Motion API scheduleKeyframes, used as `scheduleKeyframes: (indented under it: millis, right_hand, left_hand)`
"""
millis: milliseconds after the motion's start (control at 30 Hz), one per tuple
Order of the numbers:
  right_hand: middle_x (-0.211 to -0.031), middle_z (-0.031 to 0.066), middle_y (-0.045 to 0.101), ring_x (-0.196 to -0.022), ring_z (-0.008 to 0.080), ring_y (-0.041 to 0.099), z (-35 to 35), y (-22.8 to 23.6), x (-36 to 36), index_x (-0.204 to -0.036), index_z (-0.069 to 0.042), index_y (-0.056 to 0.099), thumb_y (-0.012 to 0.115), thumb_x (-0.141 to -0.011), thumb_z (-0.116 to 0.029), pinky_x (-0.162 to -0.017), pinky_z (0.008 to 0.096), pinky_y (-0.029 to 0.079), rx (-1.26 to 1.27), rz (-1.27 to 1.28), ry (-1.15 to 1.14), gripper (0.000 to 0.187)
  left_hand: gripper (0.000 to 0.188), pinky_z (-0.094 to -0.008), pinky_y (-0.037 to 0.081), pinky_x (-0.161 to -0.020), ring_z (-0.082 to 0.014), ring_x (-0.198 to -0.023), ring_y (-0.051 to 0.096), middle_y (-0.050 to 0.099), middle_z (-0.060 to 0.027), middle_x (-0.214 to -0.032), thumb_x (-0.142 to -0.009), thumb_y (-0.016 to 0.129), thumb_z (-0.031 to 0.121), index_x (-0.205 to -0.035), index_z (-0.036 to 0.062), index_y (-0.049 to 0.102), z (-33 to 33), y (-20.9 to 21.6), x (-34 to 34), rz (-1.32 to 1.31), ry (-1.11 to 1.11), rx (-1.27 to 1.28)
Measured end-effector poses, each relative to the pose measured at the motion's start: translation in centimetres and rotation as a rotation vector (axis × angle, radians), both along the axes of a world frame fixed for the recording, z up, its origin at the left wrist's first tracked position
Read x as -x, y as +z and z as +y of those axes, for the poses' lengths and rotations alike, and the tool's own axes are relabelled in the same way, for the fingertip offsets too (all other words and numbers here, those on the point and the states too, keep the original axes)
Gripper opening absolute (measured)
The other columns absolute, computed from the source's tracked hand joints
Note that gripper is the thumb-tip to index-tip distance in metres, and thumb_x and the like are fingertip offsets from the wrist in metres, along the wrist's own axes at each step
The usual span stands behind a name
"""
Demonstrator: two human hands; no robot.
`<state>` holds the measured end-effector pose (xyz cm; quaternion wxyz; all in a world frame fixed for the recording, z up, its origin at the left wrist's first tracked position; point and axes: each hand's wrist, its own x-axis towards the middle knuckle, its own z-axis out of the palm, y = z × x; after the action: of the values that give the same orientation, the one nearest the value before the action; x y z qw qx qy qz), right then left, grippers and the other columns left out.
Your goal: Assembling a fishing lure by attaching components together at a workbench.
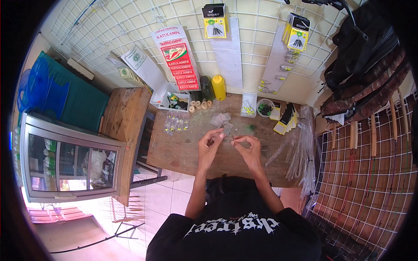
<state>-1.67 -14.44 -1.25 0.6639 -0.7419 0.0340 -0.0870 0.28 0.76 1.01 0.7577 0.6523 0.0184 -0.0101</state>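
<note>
The left hand point(209, 147) pinches a small clear plastic bag point(227, 128); just beside it the right hand point(249, 150) has thumb and forefinger drawn together, though whether on something tiny I cannot tell. Just past the left hand, more clear bags point(218, 118) lie on the bench point(172, 148). Farther beyond the right hand stands a white box point(248, 114); beyond the left, a yellow bottle point(219, 88).

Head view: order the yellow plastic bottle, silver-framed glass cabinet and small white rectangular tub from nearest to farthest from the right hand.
1. Small white rectangular tub, beyond the right hand.
2. Yellow plastic bottle, farther back, leftward.
3. Silver-framed glass cabinet, far left.
</note>
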Motion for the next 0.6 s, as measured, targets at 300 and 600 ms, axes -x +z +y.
scheduleKeyframes:
  millis: [300,600]
  right_hand:
    - [-0.089,0.0095,0.071,-0.088,0.0196,0.065,0.2,-1.3,0.6,-0.076,-0.002,0.067,0.075,-0.072,-0.006,-0.086,0.0325,0.044,-0.038,0.0,0.058,0.01]
    - [-0.088,0.0102,0.07,-0.084,0.0166,0.065,0.7,-0.4,1.9,-0.081,-0.001,0.07,0.074,-0.072,-0.005,-0.079,0.0285,0.047,-0.101,0.058,0.141,0.01]
  left_hand:
    - [0.02,-0.0239,0.045,-0.081,-0.0115,-0.093,0.059,0.063,-0.008,-0.105,-0.083,0.071,0.008,-0.102,0.0009,0.068,0.9,-2.7,0.6,0.02,-0.249,-0.084]
    - [0.01,-0.0273,0.046,-0.082,-0.0154,-0.098,0.058,0.062,-0.0116,-0.105,-0.078,0.074,0.004,-0.088,0.0015,0.071,1.6,-2.4,1.9,0.058,-0.227,0.029]
